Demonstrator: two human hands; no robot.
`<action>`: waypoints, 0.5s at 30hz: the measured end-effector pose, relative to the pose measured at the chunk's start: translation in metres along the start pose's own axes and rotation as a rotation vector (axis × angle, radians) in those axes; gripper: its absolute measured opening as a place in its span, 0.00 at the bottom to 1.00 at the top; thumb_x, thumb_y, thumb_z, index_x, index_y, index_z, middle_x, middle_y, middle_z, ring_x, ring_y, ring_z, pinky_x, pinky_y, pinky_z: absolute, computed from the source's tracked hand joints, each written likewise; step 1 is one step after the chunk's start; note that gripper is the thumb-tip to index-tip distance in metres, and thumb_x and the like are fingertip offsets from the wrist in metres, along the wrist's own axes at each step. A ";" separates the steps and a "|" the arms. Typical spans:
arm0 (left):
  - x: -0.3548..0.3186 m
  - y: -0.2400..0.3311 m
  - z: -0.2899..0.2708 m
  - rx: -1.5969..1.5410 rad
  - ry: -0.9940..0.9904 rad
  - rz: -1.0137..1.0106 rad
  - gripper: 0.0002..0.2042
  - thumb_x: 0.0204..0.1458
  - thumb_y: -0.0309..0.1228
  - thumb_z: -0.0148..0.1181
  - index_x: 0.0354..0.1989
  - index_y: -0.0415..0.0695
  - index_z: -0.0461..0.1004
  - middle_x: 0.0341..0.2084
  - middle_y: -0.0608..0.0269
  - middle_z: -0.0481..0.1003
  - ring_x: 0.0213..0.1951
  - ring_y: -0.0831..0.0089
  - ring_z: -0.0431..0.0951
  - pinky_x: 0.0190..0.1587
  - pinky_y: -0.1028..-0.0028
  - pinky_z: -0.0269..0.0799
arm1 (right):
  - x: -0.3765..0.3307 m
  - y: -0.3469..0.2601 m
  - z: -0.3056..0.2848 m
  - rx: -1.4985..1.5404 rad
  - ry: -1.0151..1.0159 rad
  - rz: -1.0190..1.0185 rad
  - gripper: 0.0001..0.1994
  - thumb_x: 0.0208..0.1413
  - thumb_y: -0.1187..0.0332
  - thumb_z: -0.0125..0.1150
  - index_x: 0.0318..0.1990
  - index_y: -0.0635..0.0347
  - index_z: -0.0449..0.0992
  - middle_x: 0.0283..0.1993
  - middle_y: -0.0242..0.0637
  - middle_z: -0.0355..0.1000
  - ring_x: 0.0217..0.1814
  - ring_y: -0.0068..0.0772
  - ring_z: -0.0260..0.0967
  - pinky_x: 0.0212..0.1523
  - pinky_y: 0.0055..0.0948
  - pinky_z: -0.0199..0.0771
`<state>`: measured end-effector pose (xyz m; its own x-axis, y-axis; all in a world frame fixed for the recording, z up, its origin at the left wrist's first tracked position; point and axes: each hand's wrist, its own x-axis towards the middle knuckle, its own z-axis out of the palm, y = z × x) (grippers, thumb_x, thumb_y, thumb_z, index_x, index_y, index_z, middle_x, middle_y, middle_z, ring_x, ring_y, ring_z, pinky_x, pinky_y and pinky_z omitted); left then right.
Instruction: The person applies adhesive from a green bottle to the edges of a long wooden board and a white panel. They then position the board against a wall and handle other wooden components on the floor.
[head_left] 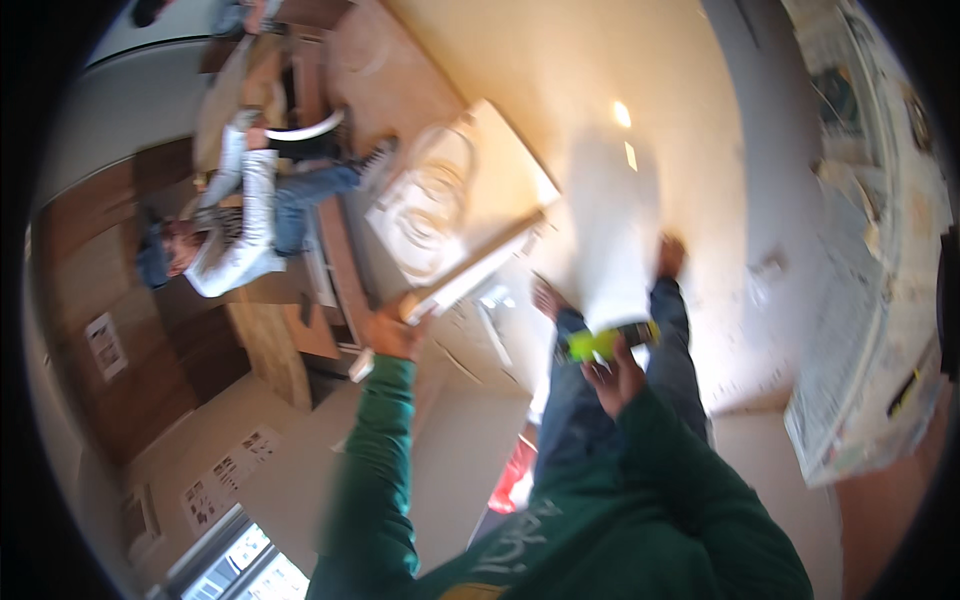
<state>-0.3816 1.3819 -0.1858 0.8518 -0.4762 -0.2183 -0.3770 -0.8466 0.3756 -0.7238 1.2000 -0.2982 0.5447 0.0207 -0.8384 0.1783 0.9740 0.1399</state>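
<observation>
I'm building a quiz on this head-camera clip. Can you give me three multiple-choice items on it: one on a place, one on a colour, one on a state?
1. Where is the yellow-green tool?
A. In the right hand
B. On the floor by the other person
C. In the left hand

2. What colour are the sleeves of the person wearing the camera?
A. White
B. Green
C. Red

3. What is the left hand doing?
A. Hanging free
B. Resting flat on a knee
C. Gripping the end of a long pale board

Answers:
1 A, the right hand's fingers wrap the tool.
2 B, both forearms are in green.
3 C, the hand is closed on the board's near end.
</observation>
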 end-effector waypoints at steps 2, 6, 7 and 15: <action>-0.002 -0.005 0.002 0.041 -0.057 -0.005 0.20 0.44 0.49 0.74 0.45 0.55 0.84 0.35 0.55 0.84 0.37 0.53 0.84 0.41 0.64 0.80 | -0.022 0.009 0.006 -0.017 -0.031 0.061 0.22 0.62 0.49 0.64 0.56 0.53 0.74 0.50 0.35 0.77 0.50 0.38 0.77 0.48 0.39 0.82; -0.008 0.031 -0.005 0.157 -0.037 0.028 0.17 0.47 0.47 0.72 0.45 0.60 0.84 0.33 0.59 0.84 0.37 0.56 0.84 0.41 0.61 0.80 | -0.028 0.023 0.006 0.028 -0.079 0.101 0.23 0.60 0.48 0.65 0.55 0.54 0.75 0.46 0.36 0.79 0.44 0.36 0.79 0.42 0.34 0.83; -0.013 0.032 -0.007 0.151 -0.022 0.039 0.16 0.47 0.47 0.72 0.45 0.60 0.84 0.33 0.60 0.84 0.37 0.57 0.84 0.41 0.61 0.80 | -0.028 0.024 0.008 0.016 -0.102 0.086 0.23 0.60 0.48 0.65 0.54 0.54 0.75 0.45 0.36 0.79 0.43 0.36 0.78 0.42 0.34 0.83; -0.016 0.032 -0.006 0.198 -0.042 0.063 0.17 0.49 0.46 0.71 0.47 0.61 0.82 0.36 0.64 0.84 0.37 0.57 0.84 0.41 0.59 0.80 | -0.030 0.038 0.009 -0.041 -0.030 0.074 0.24 0.64 0.39 0.54 0.47 0.51 0.77 0.35 0.34 0.79 0.33 0.34 0.76 0.33 0.36 0.78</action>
<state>-0.4053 1.3641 -0.1651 0.8101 -0.5355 -0.2388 -0.4964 -0.8432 0.2066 -0.7261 1.2347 -0.2630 0.5798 0.0862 -0.8102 0.1034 0.9786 0.1782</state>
